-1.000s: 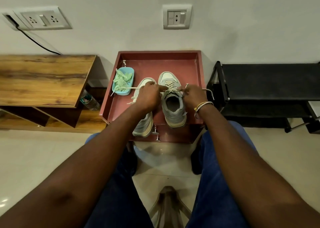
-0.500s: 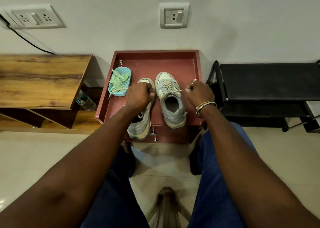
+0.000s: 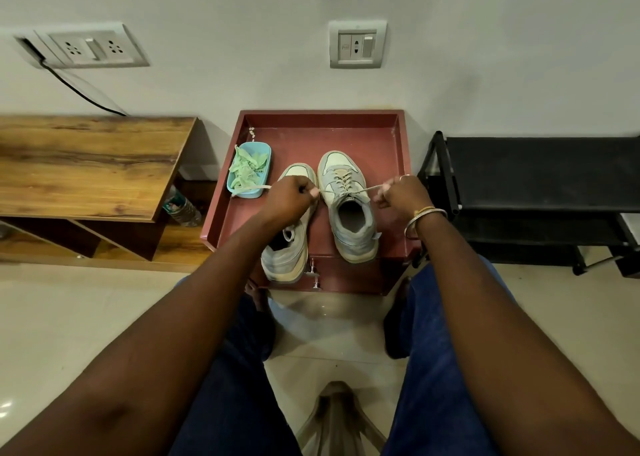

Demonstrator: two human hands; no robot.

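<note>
Two grey and cream sneakers stand on a red-brown low table point(image 3: 381, 133). The right sneaker point(image 3: 349, 213) has a cream lace point(image 3: 363, 190) through its eyelets. My left hand point(image 3: 289, 197) grips one end of that lace to the left of the shoe, over the left sneaker point(image 3: 285, 251). My right hand point(image 3: 403, 196), with bangles at the wrist, pinches the other end to the right. The lace runs taut between both hands across the shoe's tongue.
A blue dish point(image 3: 251, 173) with pale green laces sits at the table's left. A wooden shelf point(image 3: 86, 164) stands to the left, with a plastic bottle point(image 3: 181, 208) beside it. A black rack point(image 3: 536, 185) stands to the right. Wall sockets are above.
My hands have moved apart from the shoe's tongue, drawing the lace ends out to the sides until the lace is tight.
</note>
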